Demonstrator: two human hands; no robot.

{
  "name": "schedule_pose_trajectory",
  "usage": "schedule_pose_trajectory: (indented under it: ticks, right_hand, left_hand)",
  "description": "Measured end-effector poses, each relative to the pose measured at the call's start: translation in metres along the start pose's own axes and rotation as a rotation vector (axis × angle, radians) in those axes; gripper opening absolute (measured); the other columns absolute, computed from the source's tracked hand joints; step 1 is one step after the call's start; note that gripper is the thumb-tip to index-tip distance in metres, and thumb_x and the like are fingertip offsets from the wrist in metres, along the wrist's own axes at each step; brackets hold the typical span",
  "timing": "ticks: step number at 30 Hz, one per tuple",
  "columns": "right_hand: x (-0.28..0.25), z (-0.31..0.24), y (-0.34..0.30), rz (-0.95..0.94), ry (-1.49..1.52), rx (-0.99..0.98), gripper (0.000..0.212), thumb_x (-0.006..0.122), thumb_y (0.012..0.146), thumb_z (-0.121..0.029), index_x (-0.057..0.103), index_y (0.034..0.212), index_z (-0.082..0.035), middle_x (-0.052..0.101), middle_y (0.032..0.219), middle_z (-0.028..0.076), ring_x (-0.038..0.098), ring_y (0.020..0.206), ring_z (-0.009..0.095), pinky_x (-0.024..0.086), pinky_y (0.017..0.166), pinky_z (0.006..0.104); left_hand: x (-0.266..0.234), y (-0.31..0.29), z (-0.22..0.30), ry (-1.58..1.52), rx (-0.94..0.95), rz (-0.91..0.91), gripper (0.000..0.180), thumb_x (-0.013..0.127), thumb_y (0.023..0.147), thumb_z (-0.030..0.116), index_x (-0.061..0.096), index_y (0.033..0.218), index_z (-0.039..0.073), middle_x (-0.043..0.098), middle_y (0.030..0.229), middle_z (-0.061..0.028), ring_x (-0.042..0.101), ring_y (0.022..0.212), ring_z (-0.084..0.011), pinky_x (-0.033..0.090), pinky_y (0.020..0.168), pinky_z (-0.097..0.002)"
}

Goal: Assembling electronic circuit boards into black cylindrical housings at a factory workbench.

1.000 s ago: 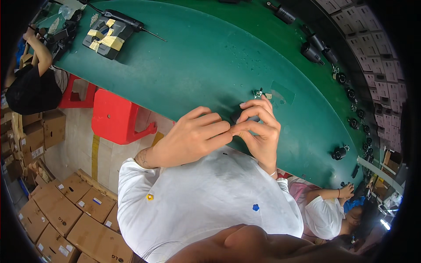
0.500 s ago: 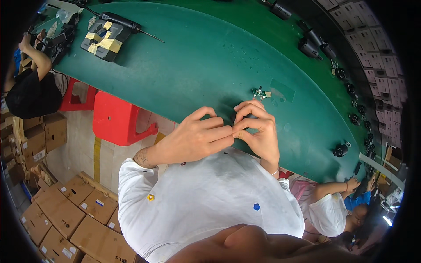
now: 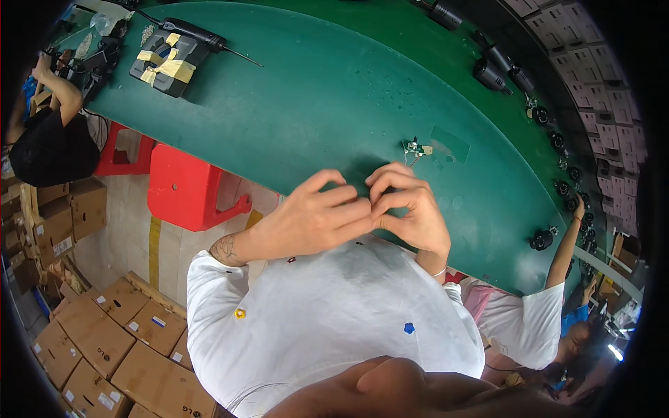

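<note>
My left hand [image 3: 320,214] and my right hand [image 3: 412,207] meet fingertip to fingertip over the near edge of the green table. Both are closed in a pinch, and whatever lies between the fingers is hidden. Just beyond my right hand is a small green circuit board [image 3: 417,148] with pale and metallic parts. Thin wires [image 3: 416,161] run from it down behind my right fingers. Next to the board, a clear rectangular film or patch [image 3: 450,143] shows on the tabletop.
A corded electric screwdriver [image 3: 188,31] rests by a black block with yellow tape [image 3: 169,64] at the far left. Black cylindrical parts [image 3: 492,74] line the far right; one round part [image 3: 542,239] is nearer. A red stool [image 3: 182,188], cartons [image 3: 97,333] and co-workers flank me.
My right hand has shifted slightly right and its fingers have turned a little; both hands stay together. At the right, a co-worker's arm now reaches out toward the row of black parts.
</note>
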State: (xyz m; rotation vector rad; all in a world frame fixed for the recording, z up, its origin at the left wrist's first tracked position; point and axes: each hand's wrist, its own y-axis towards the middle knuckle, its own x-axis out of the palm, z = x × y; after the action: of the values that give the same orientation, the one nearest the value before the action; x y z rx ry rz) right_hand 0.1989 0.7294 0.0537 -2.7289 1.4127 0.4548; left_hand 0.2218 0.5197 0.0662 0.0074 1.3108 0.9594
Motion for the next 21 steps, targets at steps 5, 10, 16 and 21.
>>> schedule_pose_trajectory:
  ticks: [5, 10, 16, 21]
  right_hand:
    - [0.001, 0.003, 0.001, -0.047, 0.146, -0.028, 0.015, 0.085, 0.058, -0.005, 0.074, 0.068, -0.009, 0.06, 0.078, -0.001, 0.057, 0.09, 0.022, 0.044, 0.085, 0.0359]
    - [0.002, 0.003, 0.003, 0.029, 0.294, -0.076, 0.015, 0.085, 0.06, -0.005, 0.075, 0.07, -0.009, 0.06, 0.079, 0.0, 0.056, 0.088, 0.02, 0.046, 0.084, 0.0345]
    - [0.006, 0.005, 0.006, 0.039, 0.364, -0.062, 0.015, 0.085, 0.061, -0.003, 0.076, 0.071, -0.009, 0.06, 0.079, 0.0, 0.056, 0.088, 0.02, 0.046, 0.083, 0.0326]
    - [0.007, 0.003, 0.003, 0.043, 0.347, 0.004, 0.015, 0.085, 0.062, -0.002, 0.076, 0.071, -0.009, 0.06, 0.079, 0.0, 0.057, 0.089, 0.019, 0.045, 0.082, 0.0309]
  left_hand:
    - [-0.014, 0.0, -0.01, 0.007, -0.115, 0.024, 0.012, 0.07, 0.072, 0.004, 0.061, 0.077, 0.01, 0.063, 0.088, 0.0006, 0.057, 0.078, -0.015, 0.045, 0.086, -0.0346]
    - [-0.032, -0.019, -0.036, 0.198, -0.484, 0.178, 0.014, 0.07, 0.074, 0.005, 0.059, 0.081, 0.009, 0.059, 0.081, -0.0006, 0.053, 0.073, -0.0189, 0.043, 0.083, -0.0317]
    - [-0.019, -0.023, -0.02, -0.089, -0.485, 0.233, 0.014, 0.072, 0.074, 0.002, 0.067, 0.087, 0.005, 0.065, 0.092, -0.0025, 0.059, 0.084, -0.0213, 0.047, 0.081, -0.033]
    - [-0.005, -0.013, 0.004, -0.379, -0.237, 0.147, 0.018, 0.074, 0.072, 0.001, 0.066, 0.088, 0.005, 0.064, 0.091, -0.0047, 0.059, 0.082, -0.0209, 0.047, 0.078, -0.0328]
